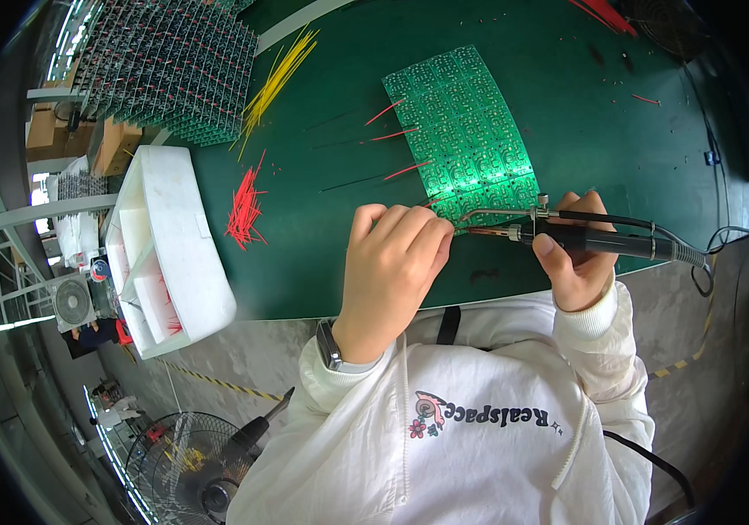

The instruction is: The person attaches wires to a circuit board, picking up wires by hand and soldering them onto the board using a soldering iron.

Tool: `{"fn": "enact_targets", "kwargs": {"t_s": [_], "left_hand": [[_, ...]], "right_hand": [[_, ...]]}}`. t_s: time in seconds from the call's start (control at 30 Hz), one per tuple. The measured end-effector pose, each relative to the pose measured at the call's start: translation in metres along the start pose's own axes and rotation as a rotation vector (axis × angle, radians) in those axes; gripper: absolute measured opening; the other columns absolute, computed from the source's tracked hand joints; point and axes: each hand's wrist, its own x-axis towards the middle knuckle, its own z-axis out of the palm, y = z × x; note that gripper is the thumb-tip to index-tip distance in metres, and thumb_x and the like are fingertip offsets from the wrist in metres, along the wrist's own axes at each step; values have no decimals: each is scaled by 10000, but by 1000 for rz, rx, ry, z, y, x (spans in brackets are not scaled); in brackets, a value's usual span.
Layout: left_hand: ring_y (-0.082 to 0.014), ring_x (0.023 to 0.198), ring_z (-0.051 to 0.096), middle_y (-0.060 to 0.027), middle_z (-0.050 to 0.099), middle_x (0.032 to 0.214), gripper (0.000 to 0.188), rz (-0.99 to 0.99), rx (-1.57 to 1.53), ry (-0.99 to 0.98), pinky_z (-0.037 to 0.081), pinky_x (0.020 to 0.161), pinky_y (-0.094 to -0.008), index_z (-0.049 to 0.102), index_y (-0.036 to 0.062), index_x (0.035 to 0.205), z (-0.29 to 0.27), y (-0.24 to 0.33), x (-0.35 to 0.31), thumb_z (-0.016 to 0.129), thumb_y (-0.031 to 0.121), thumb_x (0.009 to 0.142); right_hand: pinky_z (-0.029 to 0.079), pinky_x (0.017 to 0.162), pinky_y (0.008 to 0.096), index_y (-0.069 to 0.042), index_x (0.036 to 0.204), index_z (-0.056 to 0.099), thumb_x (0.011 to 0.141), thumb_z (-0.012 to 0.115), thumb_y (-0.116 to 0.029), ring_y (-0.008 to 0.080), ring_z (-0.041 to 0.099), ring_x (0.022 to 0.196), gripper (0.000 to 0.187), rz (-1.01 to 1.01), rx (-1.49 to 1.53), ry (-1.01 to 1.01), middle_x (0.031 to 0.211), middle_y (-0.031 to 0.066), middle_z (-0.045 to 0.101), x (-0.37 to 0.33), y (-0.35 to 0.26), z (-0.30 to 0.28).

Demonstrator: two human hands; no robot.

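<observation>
Circuit board (466, 122) lies on the counter (304, 284), at one o'clock from the left hand (396, 262): fingers bunched narrow, contents hidden. Right hand (574, 284) grips the soldering iron (602, 239). Board judged light, stiff, breakable; hold by edges, iron by handle.

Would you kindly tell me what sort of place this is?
Probably an electronics assembly workshop: the right hand holds a soldering iron at a green circuit-board panel, with loose red wires nearby.
</observation>
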Motion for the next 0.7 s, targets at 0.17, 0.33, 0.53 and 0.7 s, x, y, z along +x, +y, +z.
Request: {"fn": "enact_targets", "kwargs": {"t_s": [0.17, 0.33, 0.53, 0.7], "left_hand": [[-151, 692, 571, 10, 586, 735, 178, 3, 3, 6, 367, 680, -304, 591, 77, 746, 1, -1, 0, 709, 4, 636], [-152, 693, 570, 10, 587, 737, 178, 4, 11, -7, 370, 684, -307, 591, 79, 746, 0, -1, 1, 710, 7, 634], [-154, 691, 569, 7, 587, 740, 173, 4, 8, -3, 371, 685, -306, 591, 75, 749, 0, 0, 1, 708, 8, 639], [-155, 694, 569, 5, 587, 741, 168, -18, -1, -15, 371, 684, -305, 592, 74, 750, -1, 0, -1, 706, 9, 644]], "right_hand": [[284, 481, 234, -8, 744, 439, 720, 649, -51, 64, 331, 531, 216, 22, 39, 14, 629, 9, 416, 0, -1, 1], [289, 483, 240, -8, 742, 437, 719, 646, -55, 66, 332, 531, 215, 15, 15, -3, 622, 10, 414, 3, -1, 1], [290, 483, 242, -7, 739, 440, 720, 644, -56, 69, 339, 533, 211, 9, 16, 3, 623, 12, 417, 1, 0, 1], [294, 488, 247, -6, 737, 441, 719, 645, -57, 77, 342, 542, 211, 37, 24, -3, 628, 14, 416, 1, 1, 2]]}}
